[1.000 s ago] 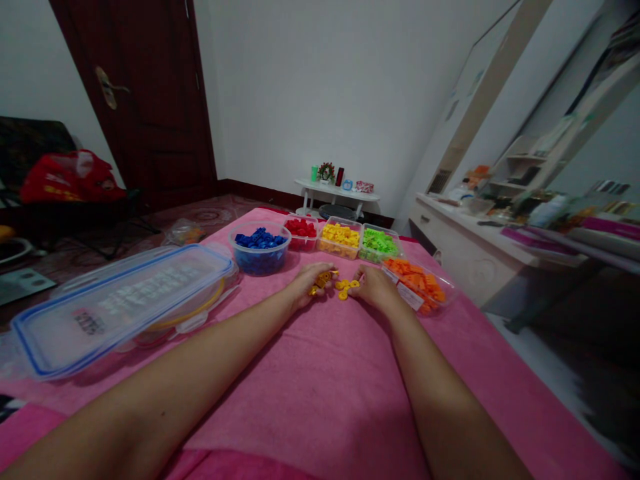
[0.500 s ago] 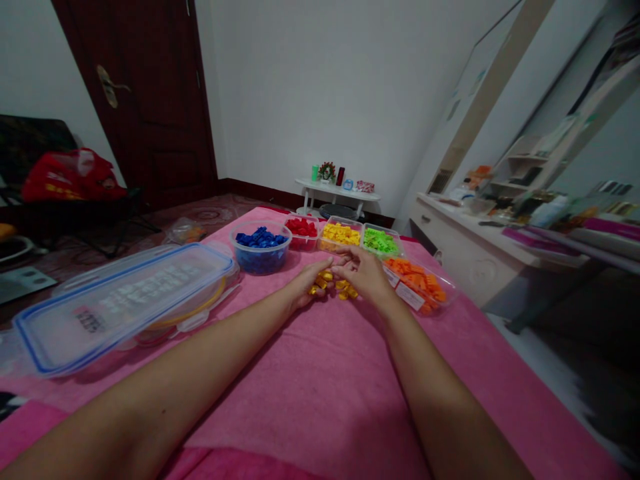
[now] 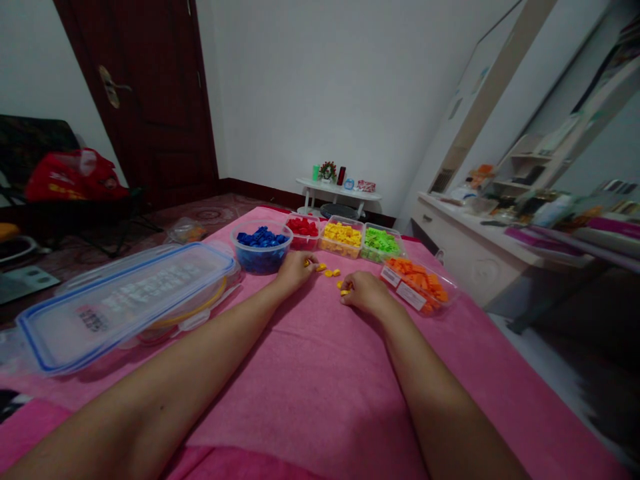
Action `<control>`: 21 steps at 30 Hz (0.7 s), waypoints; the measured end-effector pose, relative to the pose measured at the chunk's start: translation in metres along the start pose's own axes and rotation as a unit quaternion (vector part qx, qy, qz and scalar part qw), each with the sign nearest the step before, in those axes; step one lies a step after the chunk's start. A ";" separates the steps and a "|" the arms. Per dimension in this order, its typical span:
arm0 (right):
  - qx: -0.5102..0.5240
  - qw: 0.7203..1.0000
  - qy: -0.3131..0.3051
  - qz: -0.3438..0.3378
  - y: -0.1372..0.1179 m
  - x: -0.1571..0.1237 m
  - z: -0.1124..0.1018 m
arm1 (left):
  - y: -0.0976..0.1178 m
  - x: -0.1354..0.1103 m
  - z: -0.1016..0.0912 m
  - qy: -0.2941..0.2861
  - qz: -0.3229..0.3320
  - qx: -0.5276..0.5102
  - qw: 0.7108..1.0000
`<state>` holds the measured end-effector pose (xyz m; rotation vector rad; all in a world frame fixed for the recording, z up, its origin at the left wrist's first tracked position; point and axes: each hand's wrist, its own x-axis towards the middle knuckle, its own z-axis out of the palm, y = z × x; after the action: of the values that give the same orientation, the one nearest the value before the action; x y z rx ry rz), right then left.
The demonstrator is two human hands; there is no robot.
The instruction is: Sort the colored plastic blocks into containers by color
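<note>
Fingers of the left hand point(image 3: 294, 270) bend around a yellow piece point(image 3: 307, 264), mostly hidden by them. Those of the right hand point(image 3: 367, 290) curl down at more yellow bits point(image 3: 345, 292); whether they grip or merely touch, I cannot tell. Small loose pieces point(image 3: 329, 273), their shape hard to make out, lie between the hands on the pink cloth point(image 3: 320, 373). Both forearms stretch forward, converging, cut off by the bottom edge. The blue bowl point(image 3: 261, 259) stands just beyond the left hand.
</note>
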<state>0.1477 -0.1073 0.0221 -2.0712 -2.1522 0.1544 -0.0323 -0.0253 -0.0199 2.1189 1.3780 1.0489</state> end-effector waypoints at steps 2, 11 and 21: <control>-0.005 1.000 0.003 0.000 0.000 0.001 0.001 | -0.003 -0.002 -0.003 -0.034 -0.004 0.065 0.997; -0.016 1.000 0.024 -0.002 0.001 0.002 0.007 | 0.017 -0.006 0.002 -0.103 0.022 0.261 0.960; 0.061 0.994 0.095 -0.010 0.003 0.007 0.004 | 0.005 -0.002 0.000 -0.068 0.003 -0.034 0.997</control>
<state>0.1500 -0.0998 0.0182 -1.9130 -1.9999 0.0795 -0.0295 -0.0294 -0.0177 2.1047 1.2547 0.9234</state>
